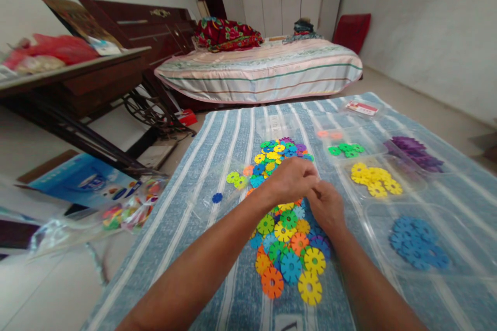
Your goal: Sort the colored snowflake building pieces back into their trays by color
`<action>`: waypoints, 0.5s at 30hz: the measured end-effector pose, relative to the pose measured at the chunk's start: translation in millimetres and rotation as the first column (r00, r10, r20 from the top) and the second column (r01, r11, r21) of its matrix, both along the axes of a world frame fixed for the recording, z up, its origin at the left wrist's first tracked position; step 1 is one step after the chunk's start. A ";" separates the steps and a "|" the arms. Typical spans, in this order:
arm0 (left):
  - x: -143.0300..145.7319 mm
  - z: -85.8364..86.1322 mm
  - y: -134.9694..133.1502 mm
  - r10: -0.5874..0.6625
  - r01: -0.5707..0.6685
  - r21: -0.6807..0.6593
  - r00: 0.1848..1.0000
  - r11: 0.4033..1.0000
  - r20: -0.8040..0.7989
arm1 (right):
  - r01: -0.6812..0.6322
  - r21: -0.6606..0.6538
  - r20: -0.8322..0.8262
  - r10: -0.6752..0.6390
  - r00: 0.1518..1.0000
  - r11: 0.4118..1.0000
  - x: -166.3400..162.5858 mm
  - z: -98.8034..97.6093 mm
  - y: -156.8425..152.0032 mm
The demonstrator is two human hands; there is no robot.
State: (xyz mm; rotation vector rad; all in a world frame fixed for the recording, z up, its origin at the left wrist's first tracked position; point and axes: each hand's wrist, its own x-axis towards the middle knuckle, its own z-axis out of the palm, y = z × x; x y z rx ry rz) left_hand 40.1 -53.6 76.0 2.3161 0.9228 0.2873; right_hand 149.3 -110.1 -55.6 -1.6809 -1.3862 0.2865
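Note:
A long heap of notched plastic discs in mixed colours lies down the middle of the striped cloth. Over the heap my left hand and my right hand meet with bent fingers, fingertips close together. Whatever is between their fingers is hidden. To the right, clear trays hold sorted discs: blue discs, yellow discs, green discs and purple discs. Two lime discs and a dark blue disc lie left of the heap.
Orange discs sit beyond the green ones. A red and white box lies near the cloth's far right corner. Behind is a bed. On the left stand a table and a blue carton on the floor.

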 end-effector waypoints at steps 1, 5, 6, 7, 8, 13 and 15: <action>-11.4 -2.0 -3.1 -0.018 0.021 0.023 0.995 1.000 -0.093 | -0.004 0.002 -0.002 0.004 1.000 1.000 0.1 -0.2 0.0; -48.8 -15.9 -19.1 -0.013 0.076 0.144 0.918 0.987 -0.397 | -0.020 0.006 -0.008 0.020 1.000 1.000 0.6 -1.3 -0.2; -53.9 -20.3 -23.4 -0.003 0.083 0.168 0.903 0.982 -0.429 | -0.022 0.009 -0.008 0.022 1.000 1.000 0.7 -1.6 -0.3; -57.2 -24.8 -27.5 0.001 0.092 0.185 0.892 0.978 -0.451 | -0.024 0.013 -0.007 0.024 1.000 1.000 0.8 -1.9 -0.5; -58.9 -29.1 -31.2 0.001 0.103 0.195 0.883 0.976 -0.469 | -0.026 0.017 -0.006 0.026 1.000 1.000 0.9 -2.2 -0.7; -56.6 -41.7 -42.2 0.012 0.123 0.220 0.850 0.968 -0.527 | -0.023 0.005 0.007 0.022 1.000 1.000 1.2 -3.0 -1.5; -55.2 -41.3 -44.0 0.023 0.115 0.216 0.837 0.970 -0.547 | -0.023 -0.001 0.013 0.023 1.000 1.000 1.4 -3.0 -1.8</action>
